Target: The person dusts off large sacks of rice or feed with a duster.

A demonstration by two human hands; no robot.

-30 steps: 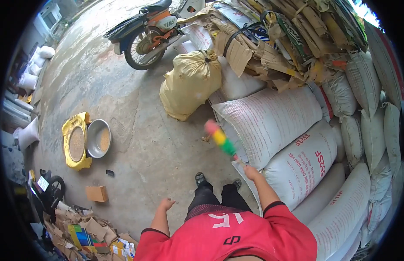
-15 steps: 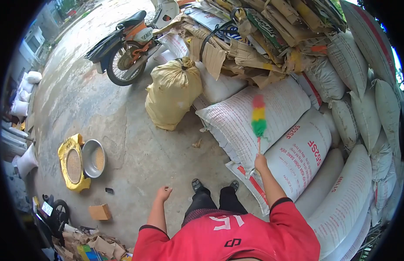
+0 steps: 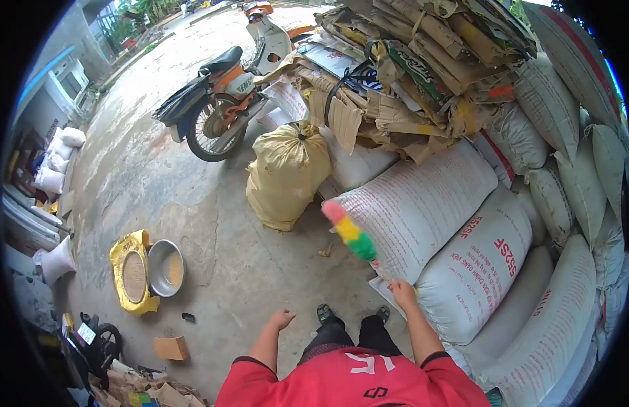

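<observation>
My right hand (image 3: 402,295) grips the handle of a duster (image 3: 352,234) with a fluffy red, yellow and green head. The duster points up and to the left, its head overlapping the left end of a big white sack (image 3: 423,203) with red print. Below that sack lies another white sack marked 552SF (image 3: 474,268), to the right of my right hand. Held out over the concrete floor, my left hand (image 3: 282,319) has its fingers curled in, with nothing showing in it.
A tied yellow sack (image 3: 287,176) stands ahead, before a parked motorbike (image 3: 219,122). Flattened cardboard (image 3: 402,81) is heaped on the sacks. At left are a metal basin (image 3: 155,271) with grain, a yellow bag (image 3: 118,258), a small dark object (image 3: 188,317) and a cardboard box (image 3: 171,348).
The duster has swung from upright over the white sacks to the left and down, tilting over the sack's left end. My view has shifted a little too.
</observation>
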